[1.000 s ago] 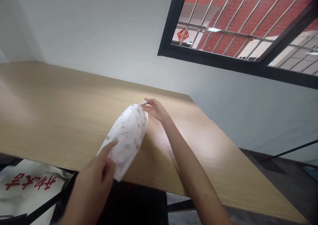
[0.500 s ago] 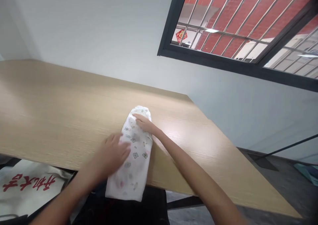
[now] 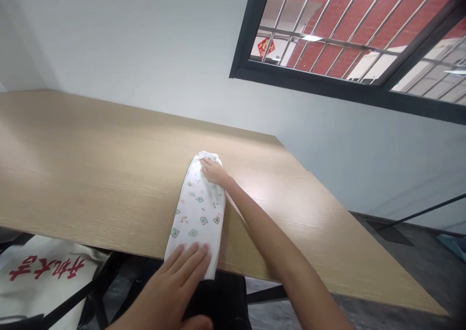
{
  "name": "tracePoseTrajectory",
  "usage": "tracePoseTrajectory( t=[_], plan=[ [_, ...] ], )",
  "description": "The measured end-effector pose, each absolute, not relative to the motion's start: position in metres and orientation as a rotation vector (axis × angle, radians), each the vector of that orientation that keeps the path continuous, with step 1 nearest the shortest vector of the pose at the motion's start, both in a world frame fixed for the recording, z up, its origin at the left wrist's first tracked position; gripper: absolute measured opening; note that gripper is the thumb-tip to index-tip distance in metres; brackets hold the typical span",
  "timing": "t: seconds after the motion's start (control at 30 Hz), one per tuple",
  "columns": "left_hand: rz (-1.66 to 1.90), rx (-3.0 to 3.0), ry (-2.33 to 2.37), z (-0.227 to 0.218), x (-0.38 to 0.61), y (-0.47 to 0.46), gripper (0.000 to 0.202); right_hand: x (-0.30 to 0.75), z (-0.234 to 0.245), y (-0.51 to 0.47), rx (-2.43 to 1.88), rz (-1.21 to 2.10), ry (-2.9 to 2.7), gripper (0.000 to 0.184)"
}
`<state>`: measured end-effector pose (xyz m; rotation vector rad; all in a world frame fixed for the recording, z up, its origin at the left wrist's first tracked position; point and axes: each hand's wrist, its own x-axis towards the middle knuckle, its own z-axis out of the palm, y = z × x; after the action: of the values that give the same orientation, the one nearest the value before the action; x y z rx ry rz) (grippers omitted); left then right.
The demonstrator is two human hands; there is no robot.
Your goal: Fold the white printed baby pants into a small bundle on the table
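The printed cloth (image 3: pixel 198 213) lies flat as a long, narrow strip near the front edge of the surface (image 3: pixel 91 165). Its length runs from 6 o'clock to 12 o'clock, and its near end hangs just over the edge. Judging by how it lies, the lengthwise folding is done and the strip is being pressed flat. No crosswise fold shows yet, so it remains at full length.

The left hand (image 3: pixel 178 276) lies palm down on the near end, at 6 o'clock of the cloth. Its fingers (image 3: pixel 189 258) are stretched out straight and close together, pressing down and gripping nothing. The right hand (image 3: pixel 214 171) rests on the far end, at 12 o'clock. Its fingers are laid loosely on the fabric, and as far as can be seen they press rather than pinch.

The cloth is thin, soft and white, with small scattered cartoon figures in green, pink and grey. Its long edges are fairly straight, and its far end is rounded and gathered into small puckers, as if elasticated. The surface is pale wood-grain laminate, smooth and faintly glossy. At 8 o'clock, below the edge, lies a white bag (image 3: pixel 40 272) with red characters. At 2 o'clock a black-framed window (image 3: pixel 240 73) with metal bars is set in a plain matt wall
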<state>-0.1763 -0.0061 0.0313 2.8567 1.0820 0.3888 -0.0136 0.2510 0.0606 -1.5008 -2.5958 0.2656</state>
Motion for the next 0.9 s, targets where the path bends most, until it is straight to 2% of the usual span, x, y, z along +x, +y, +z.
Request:
tracePoseTrajectory(
  t=[0.1, 0.17, 0.2, 0.27, 0.3, 0.33, 0.4, 0.47, 0.53, 0.67, 0.77, 0.9],
  plan=[
    [0.421, 2.915, 1.123, 0.027, -0.210, 0.007, 0.066, -0.013, 0.084, 0.204, -1.365, 0.416, -2.792, 0.038],
    [0.526, 2.939, 1.183, 0.022, -0.226, 0.024, 0.069, -0.008, 0.092, 0.153, -1.199, 0.508, -2.916, 0.042],
    [0.602, 2.952, 1.160, 0.019, -0.231, 0.031, 0.070, -0.004, 0.091, 0.125, -1.119, 0.523, -2.956, 0.050],
    [0.720, 2.967, 1.066, 0.015, -0.236, 0.041, 0.067, 0.006, 0.079, 0.074, -0.877, 0.345, -2.955, 0.086],
    [0.768, 2.964, 1.016, 0.014, -0.237, 0.043, 0.064, 0.010, 0.070, 0.054, -0.814, 0.206, -2.912, 0.090],
    [0.816, 2.949, 0.965, 0.014, -0.236, 0.046, 0.058, 0.013, 0.060, 0.039, -0.806, 0.058, -2.845, 0.084],
    [0.875, 2.871, 0.871, 0.020, -0.232, 0.048, 0.043, 0.017, 0.041, 0.025, -0.810, -0.134, -2.677, 0.053],
    [0.873, 2.738, 0.839, 0.030, -0.227, 0.047, 0.027, 0.017, 0.033, 0.025, -0.804, -0.135, -2.539, 0.025],
    [0.802, 2.576, 0.929, 0.044, -0.221, 0.039, 0.019, 0.017, 0.037, 0.024, -0.822, 0.026, -2.446, 0.010],
    [0.597, 2.269, 1.024, 0.072, -0.217, 0.001, 0.009, 0.023, 0.062, -0.007, -0.936, 0.628, -2.364, 0.013],
    [0.563, 2.177, 1.043, 0.091, -0.214, -0.010, 0.017, 0.026, 0.082, -0.019, -1.105, 1.024, -2.248, 0.024],
    [0.631, 2.135, 1.340, 0.115, -0.197, 0.054, 0.023, 0.019, 0.103, 0.044, -1.344, 1.054, -1.934, 0.040]
  ],
)
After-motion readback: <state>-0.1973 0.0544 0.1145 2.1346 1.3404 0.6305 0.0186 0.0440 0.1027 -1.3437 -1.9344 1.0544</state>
